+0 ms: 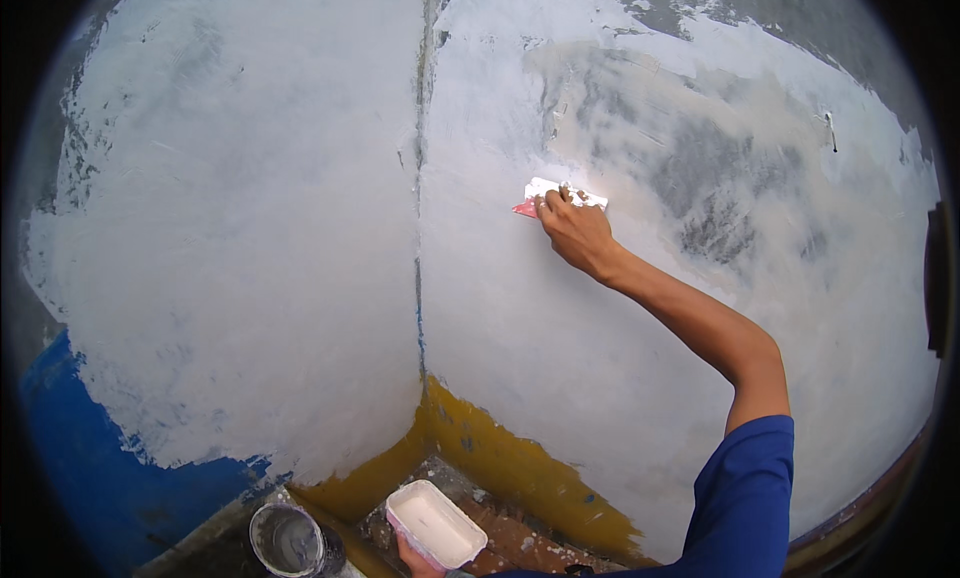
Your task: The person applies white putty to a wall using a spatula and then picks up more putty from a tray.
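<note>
Held against the right wall (560, 338), a putty spreader (541, 189) with a red part is smeared with white filler. My right hand (582, 238) grips it, fingers closed round its top, arm stretched out and bent at the elbow. Low in the view, my left hand (417, 560) holds a rectangular tub (470, 519) from beneath and the side; most of that hand is hidden by the tub. White filler lies inside. The wall around the spreader is coated in pale filler, with greyer, darker patches to its right.
A dark bucket (332, 556) stands left of the tub, grey-white inside. The left wall (250, 228) meets the right wall at a cracked corner. Blue paint (130, 483) and an ochre band (520, 470) show low down. A small dark hook or nail (831, 133) sticks out at upper right.
</note>
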`<action>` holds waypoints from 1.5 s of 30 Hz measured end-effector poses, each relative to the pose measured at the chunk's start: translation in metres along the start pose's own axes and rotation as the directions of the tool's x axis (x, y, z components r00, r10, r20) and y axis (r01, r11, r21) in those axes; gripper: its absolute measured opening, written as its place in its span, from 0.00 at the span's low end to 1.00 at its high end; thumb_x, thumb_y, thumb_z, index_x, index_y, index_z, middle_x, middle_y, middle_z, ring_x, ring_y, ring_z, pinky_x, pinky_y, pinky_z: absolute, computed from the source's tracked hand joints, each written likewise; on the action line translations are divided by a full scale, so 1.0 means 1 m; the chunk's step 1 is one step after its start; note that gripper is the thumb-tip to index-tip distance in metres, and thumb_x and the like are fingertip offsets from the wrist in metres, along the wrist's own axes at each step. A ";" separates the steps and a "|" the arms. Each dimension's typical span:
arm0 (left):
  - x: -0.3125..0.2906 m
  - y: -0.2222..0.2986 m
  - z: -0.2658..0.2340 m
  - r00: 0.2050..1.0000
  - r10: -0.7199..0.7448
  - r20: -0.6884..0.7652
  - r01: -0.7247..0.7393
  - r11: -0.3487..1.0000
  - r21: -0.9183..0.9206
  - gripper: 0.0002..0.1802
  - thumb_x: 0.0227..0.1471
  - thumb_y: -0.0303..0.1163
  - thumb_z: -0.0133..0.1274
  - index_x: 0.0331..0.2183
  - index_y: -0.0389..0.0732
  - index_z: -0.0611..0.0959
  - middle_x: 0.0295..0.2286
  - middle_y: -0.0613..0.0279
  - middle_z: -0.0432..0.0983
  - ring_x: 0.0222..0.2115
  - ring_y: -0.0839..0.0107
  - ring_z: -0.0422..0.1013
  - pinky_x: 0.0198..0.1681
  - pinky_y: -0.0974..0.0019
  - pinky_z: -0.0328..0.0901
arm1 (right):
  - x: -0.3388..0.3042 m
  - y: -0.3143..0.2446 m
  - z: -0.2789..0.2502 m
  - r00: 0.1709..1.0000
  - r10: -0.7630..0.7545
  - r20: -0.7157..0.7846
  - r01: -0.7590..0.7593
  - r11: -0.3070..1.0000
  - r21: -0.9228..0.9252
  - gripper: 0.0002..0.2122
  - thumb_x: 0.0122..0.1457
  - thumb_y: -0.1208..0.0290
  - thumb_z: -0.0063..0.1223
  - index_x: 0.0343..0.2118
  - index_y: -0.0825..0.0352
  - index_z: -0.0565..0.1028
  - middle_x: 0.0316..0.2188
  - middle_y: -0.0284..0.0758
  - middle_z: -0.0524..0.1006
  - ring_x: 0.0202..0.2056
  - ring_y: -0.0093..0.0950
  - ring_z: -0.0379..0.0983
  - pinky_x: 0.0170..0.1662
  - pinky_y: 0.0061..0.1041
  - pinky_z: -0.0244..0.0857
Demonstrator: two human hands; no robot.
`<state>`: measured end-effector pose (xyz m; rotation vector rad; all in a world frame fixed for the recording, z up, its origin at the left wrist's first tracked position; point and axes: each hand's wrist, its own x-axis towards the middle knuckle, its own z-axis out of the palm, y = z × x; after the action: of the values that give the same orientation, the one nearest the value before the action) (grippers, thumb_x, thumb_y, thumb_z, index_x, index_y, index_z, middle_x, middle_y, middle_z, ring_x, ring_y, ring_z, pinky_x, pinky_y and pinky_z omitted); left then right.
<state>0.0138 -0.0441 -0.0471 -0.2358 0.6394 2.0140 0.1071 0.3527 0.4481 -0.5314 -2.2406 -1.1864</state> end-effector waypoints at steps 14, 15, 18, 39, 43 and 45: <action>-0.009 0.001 0.012 0.993 0.057 0.101 -0.056 0.998 -0.012 0.39 0.57 0.60 0.38 0.61 0.45 0.64 0.56 0.53 0.65 0.54 0.48 0.64 0.57 0.42 0.61 | 0.081 0.027 -0.017 0.992 -0.034 -0.123 0.006 0.976 -0.219 0.05 0.49 0.78 0.53 0.23 0.72 0.79 0.26 0.41 0.76 0.24 0.34 0.78 0.23 0.30 0.72; -0.010 0.000 0.014 0.979 0.089 0.184 -0.082 0.996 -0.043 0.34 0.60 0.58 0.34 0.59 0.47 0.67 0.52 0.56 0.69 0.51 0.52 0.69 0.54 0.46 0.65 | 0.066 0.014 -0.008 0.988 -0.093 -0.126 0.064 0.974 -0.219 0.05 0.49 0.78 0.52 0.22 0.72 0.78 0.25 0.41 0.75 0.23 0.34 0.78 0.22 0.30 0.72; -0.008 -0.002 0.017 0.973 0.115 0.199 -0.114 0.993 -0.020 0.34 0.60 0.58 0.34 0.59 0.47 0.66 0.52 0.55 0.69 0.51 0.52 0.68 0.54 0.45 0.64 | 0.056 0.003 0.004 0.988 -0.114 -0.107 0.096 0.982 -0.161 0.05 0.49 0.78 0.52 0.22 0.72 0.78 0.25 0.40 0.74 0.22 0.33 0.77 0.21 0.30 0.71; -0.021 0.014 0.036 0.959 0.183 0.217 -0.186 0.982 -0.007 0.33 0.61 0.57 0.33 0.59 0.48 0.65 0.52 0.57 0.68 0.51 0.55 0.68 0.54 0.48 0.65 | 0.136 0.087 -0.065 0.947 0.071 -0.313 -0.127 0.979 -0.162 0.05 0.52 0.80 0.50 0.30 0.70 0.77 0.31 0.38 0.77 0.36 0.35 0.78 0.31 0.32 0.74; -0.019 0.007 0.032 0.966 0.186 0.182 -0.182 0.982 -0.042 0.33 0.62 0.57 0.33 0.60 0.48 0.65 0.53 0.57 0.68 0.52 0.55 0.68 0.55 0.48 0.65 | 0.116 0.069 -0.028 0.990 -0.020 -0.141 -0.010 0.978 -0.210 0.05 0.54 0.78 0.49 0.28 0.74 0.76 0.29 0.39 0.75 0.23 0.34 0.78 0.24 0.31 0.73; -0.018 0.004 0.028 0.959 0.196 0.203 -0.195 0.980 -0.029 0.32 0.62 0.56 0.33 0.59 0.47 0.66 0.53 0.57 0.68 0.52 0.54 0.67 0.55 0.48 0.64 | 0.089 0.027 -0.011 0.978 -0.134 -0.161 0.079 0.947 -0.311 0.06 0.48 0.75 0.55 0.25 0.74 0.79 0.26 0.40 0.75 0.28 0.32 0.78 0.28 0.29 0.72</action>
<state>0.0221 -0.0446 -0.0141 0.0327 0.5401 2.1956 0.0567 0.3662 0.5258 -0.4026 -1.9663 -1.5839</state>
